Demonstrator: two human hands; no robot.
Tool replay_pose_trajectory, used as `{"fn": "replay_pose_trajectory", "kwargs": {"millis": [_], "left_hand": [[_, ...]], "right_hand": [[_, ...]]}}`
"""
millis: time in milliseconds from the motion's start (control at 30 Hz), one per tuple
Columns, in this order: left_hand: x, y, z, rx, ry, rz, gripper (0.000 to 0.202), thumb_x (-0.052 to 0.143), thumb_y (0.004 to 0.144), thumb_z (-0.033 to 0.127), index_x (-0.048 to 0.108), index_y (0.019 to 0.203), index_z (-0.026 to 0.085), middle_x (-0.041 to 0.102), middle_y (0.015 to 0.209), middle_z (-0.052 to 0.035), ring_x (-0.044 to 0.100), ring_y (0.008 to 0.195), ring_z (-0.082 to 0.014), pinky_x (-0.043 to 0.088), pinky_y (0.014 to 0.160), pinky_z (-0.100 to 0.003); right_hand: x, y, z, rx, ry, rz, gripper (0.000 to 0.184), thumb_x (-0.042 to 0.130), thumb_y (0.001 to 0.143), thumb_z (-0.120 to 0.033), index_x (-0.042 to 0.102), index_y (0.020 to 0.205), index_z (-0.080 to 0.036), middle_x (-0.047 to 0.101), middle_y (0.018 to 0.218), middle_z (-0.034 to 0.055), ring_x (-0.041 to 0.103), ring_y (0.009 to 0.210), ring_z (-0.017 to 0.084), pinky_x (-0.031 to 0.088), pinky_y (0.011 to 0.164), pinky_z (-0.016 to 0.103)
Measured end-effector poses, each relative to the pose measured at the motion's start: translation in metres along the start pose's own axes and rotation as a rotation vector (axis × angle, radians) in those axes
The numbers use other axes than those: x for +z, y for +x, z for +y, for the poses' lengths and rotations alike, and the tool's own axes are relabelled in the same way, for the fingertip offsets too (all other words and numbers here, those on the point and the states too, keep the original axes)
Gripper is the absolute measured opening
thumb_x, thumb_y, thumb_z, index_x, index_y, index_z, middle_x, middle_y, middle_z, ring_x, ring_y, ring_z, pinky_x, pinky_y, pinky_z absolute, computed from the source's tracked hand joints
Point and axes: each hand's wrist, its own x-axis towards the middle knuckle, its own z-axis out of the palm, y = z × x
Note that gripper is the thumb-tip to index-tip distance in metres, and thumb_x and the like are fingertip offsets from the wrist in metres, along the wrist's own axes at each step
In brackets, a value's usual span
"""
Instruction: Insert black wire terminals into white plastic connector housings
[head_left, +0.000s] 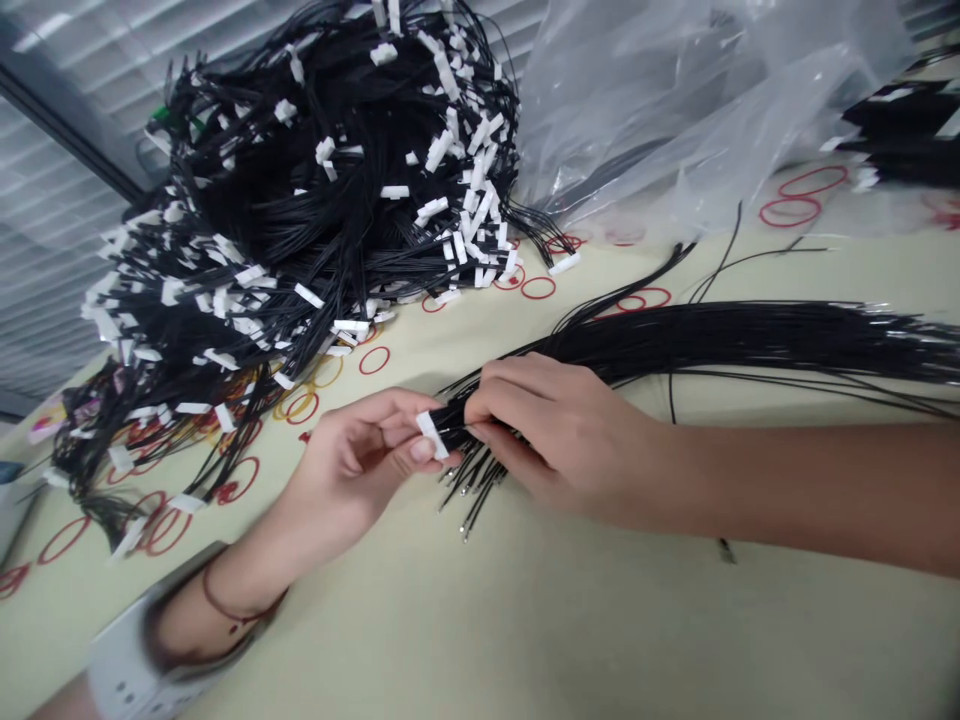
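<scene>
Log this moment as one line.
left hand: pinching white plug | right hand: holding black wires | beyond: wire heap, plastic bag

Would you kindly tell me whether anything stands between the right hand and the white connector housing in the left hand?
No separate obstacle is visible: only black wires, grasped by the right hand, span the small gap to the white connector housing pinched in the left hand.
</scene>
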Motion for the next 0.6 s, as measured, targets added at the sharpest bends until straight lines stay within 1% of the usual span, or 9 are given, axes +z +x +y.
{"fn": "replay_pose_trajectory", "kwargs": {"millis": [133,267,367,467,600], "left_hand": [[0.0002,-0.0003,-0.0013,0.006,-0.019,0.005,0.013,0.059,0.076,0.009,0.063,0.086,0.017,0.066,0.067,0.0013,0.063,0.062,-0.007,0.051,0.061,-0.01],[0.0024,-0.0003,0.0037,-0.017,-0.051,0.032,0.011,0.06,0.074,0.008,0.063,0.081,0.016,0.062,0.061,0.0036,0.062,0.059,-0.0063,0.05,0.057,-0.008],[0.0032,-0.0001,0.0063,-0.031,-0.059,0.03,0.008,0.061,0.073,0.008,0.062,0.078,0.015,0.06,0.059,0.0046,0.062,0.058,-0.006,0.051,0.056,-0.008],[0.002,0.001,0.0059,-0.032,-0.033,0.017,0.009,0.06,0.075,0.009,0.061,0.081,0.016,0.062,0.063,0.0036,0.062,0.061,-0.0064,0.051,0.06,-0.01],[0.0,0.0054,0.0044,-0.074,0.006,-0.012,0.009,0.059,0.077,0.012,0.059,0.085,0.015,0.063,0.069,0.0017,0.061,0.066,-0.0068,0.051,0.064,-0.011]], "right_hand": [[-0.0005,-0.0004,0.0001,0.013,0.05,0.003,0.01,0.047,0.077,-0.009,0.056,0.072,-0.008,0.048,0.067,0.0015,0.038,0.06,0.008,0.032,0.058,0.022],[-0.0004,-0.0003,0.0008,0.054,0.095,-0.007,0.012,0.044,0.08,-0.012,0.054,0.074,-0.009,0.048,0.067,0.0011,0.04,0.061,0.008,0.032,0.058,0.021],[-0.0008,0.0004,0.0008,0.076,0.113,-0.032,0.013,0.042,0.081,-0.012,0.052,0.074,-0.01,0.048,0.068,0.0006,0.04,0.061,0.008,0.032,0.057,0.021],[0.0,0.0011,0.0007,0.092,0.108,-0.073,0.011,0.043,0.081,-0.012,0.052,0.075,-0.01,0.049,0.069,0.0006,0.041,0.061,0.008,0.032,0.058,0.022],[0.0029,0.0011,0.0014,0.152,0.023,-0.113,0.01,0.043,0.079,-0.006,0.052,0.077,-0.01,0.051,0.073,0.0025,0.044,0.066,0.011,0.033,0.061,0.024]]}}
